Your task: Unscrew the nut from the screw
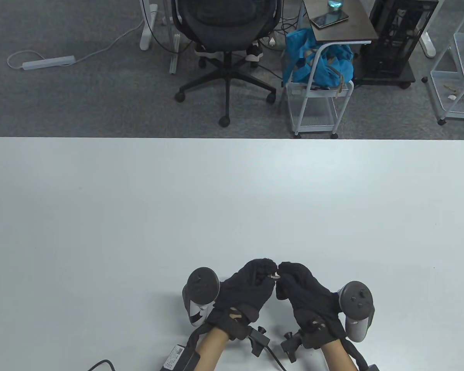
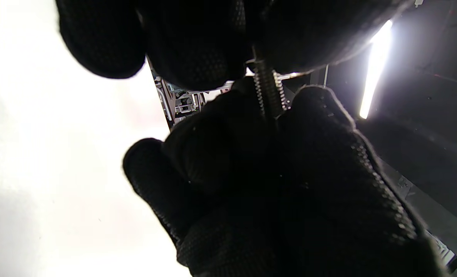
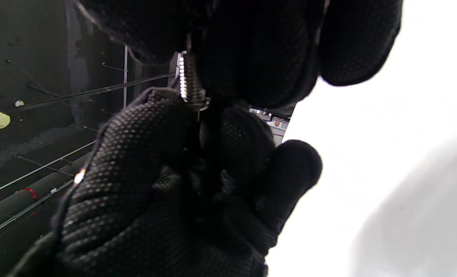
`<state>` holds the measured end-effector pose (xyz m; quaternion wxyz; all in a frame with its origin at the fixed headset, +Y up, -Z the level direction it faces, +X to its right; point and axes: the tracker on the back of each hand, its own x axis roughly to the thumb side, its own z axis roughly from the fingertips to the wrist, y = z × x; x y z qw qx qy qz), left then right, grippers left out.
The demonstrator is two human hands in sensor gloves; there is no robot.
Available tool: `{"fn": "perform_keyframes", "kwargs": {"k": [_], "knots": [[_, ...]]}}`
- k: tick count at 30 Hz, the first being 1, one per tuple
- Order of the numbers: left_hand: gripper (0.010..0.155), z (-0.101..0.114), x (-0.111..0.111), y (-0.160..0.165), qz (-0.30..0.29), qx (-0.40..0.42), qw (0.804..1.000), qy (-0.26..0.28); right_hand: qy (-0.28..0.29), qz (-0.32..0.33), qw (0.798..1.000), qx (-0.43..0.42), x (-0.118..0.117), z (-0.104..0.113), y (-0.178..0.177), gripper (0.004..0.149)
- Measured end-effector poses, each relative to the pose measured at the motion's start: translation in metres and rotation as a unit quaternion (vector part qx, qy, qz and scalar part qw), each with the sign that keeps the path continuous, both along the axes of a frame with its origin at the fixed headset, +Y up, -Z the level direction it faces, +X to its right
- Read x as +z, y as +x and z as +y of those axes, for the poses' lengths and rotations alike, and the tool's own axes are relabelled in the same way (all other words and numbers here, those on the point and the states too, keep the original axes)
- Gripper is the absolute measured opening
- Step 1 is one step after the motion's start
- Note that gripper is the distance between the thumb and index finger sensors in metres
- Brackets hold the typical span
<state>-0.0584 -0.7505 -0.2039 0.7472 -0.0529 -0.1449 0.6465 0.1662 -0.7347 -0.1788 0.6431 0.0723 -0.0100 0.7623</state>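
Note:
A small threaded metal screw [image 1: 274,276] is held above the white table [image 1: 232,201], between both gloved hands near the front edge. My left hand [image 1: 268,271] pinches one end and my right hand [image 1: 284,271] pinches the other. In the left wrist view the thread [image 2: 268,92] runs from my left fingertips [image 2: 213,57] down into my right fingers [image 2: 320,123]. In the right wrist view the thread [image 3: 186,77] comes out of my right fingers [image 3: 251,57]. It ends at a wider ring, apparently the nut [image 3: 197,101], at my left fingertips [image 3: 151,115]. Both screw ends are hidden by the gloves.
A black cable and a small labelled box [image 1: 174,357] lie by my left forearm at the table's front edge. Beyond the far edge stand an office chair [image 1: 226,46] and a white cart with a blue bag [image 1: 317,69].

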Motion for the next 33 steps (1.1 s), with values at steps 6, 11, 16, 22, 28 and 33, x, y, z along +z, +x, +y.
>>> {"fn": "perform_keyframes", "kwargs": {"k": [6,11,16,22,28,33], "knots": [[0.051,0.0,0.0,-0.001,0.008,0.006,1.0,-0.003,0.008,0.012,1.0,-0.01,0.0,0.001,-0.001,0.046],[0.05,0.0,0.0,-0.001,0.015,0.012,1.0,-0.002,-0.004,0.03,0.999,-0.013,-0.002,-0.001,-0.001,0.059],[0.049,0.002,0.001,0.0,0.01,0.014,1.0,0.011,-0.058,0.006,0.998,-0.019,-0.001,-0.013,0.003,0.073],[0.048,0.002,0.001,-0.001,0.011,0.016,1.0,0.011,-0.043,0.004,0.999,-0.013,-0.001,-0.009,0.001,0.057],[0.049,0.002,0.001,-0.002,0.02,0.016,1.0,0.005,-0.015,0.014,0.999,-0.025,-0.002,-0.004,0.001,0.055],[0.049,0.002,0.001,-0.002,0.02,0.017,1.0,0.003,0.003,0.002,1.0,-0.015,-0.002,-0.002,0.001,0.053]]}}
